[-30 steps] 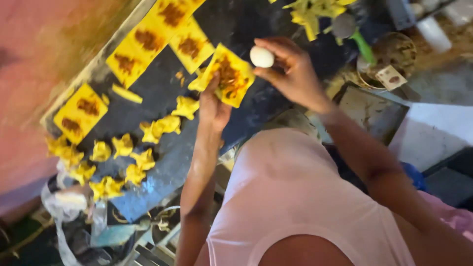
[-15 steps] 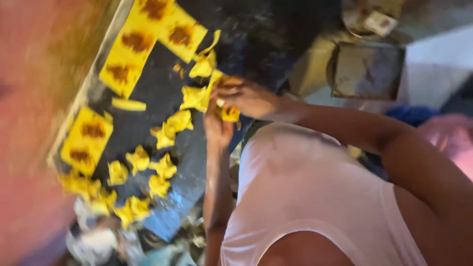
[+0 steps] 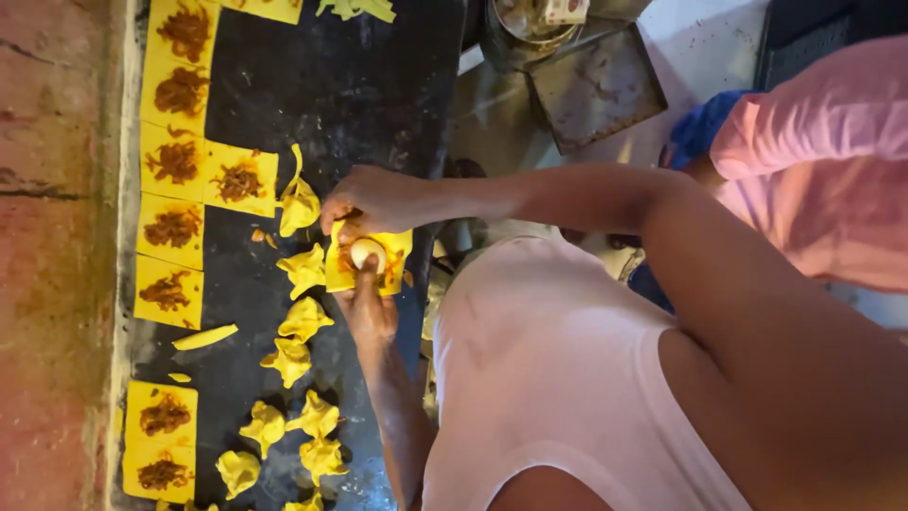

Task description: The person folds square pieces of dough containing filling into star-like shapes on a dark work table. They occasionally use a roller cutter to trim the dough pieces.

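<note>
A: What are the hands on?

B: Both are on one yellow dough square (image 3: 371, 265) at the near edge of the black worktop (image 3: 350, 95). The left hand (image 3: 369, 312) lies under and behind it, fingers half curled, cupping the square from below. The right hand (image 3: 371, 199) comes in from above, fingers bent, pinching the square's upper edge.

A: And inside the square?

B: A white egg (image 3: 365, 252) sits in the middle, between the two hands, with a bit of brown filling beside it. A fingertip of the left hand touches the egg. Whether the right thumb also presses on it I cannot tell.

A: What lies just beyond the hands?

B: Just past the right hand's fingers is a folded dumpling (image 3: 299, 204), nearly touching them. Another folded one (image 3: 305, 270) sits just beyond the held square, and two more (image 3: 295, 343) lie beside the left wrist, with a further cluster (image 3: 284, 440) alongside the forearm.

A: Farther out?

B: Past the folded ones runs a row of flat squares topped with brown filling (image 3: 170, 227), along the far edge of the worktop, next to a reddish wall (image 3: 52, 284). A loose strip of dough (image 3: 204, 337) lies between the row and the dumplings.

A: Anything off to the right arm's side?

B: Well away from the hands, beyond the right elbow, a dark metal tray (image 3: 596, 87) rests on the floor, and another person's pink sleeve (image 3: 813, 142) shows at the edge.
</note>
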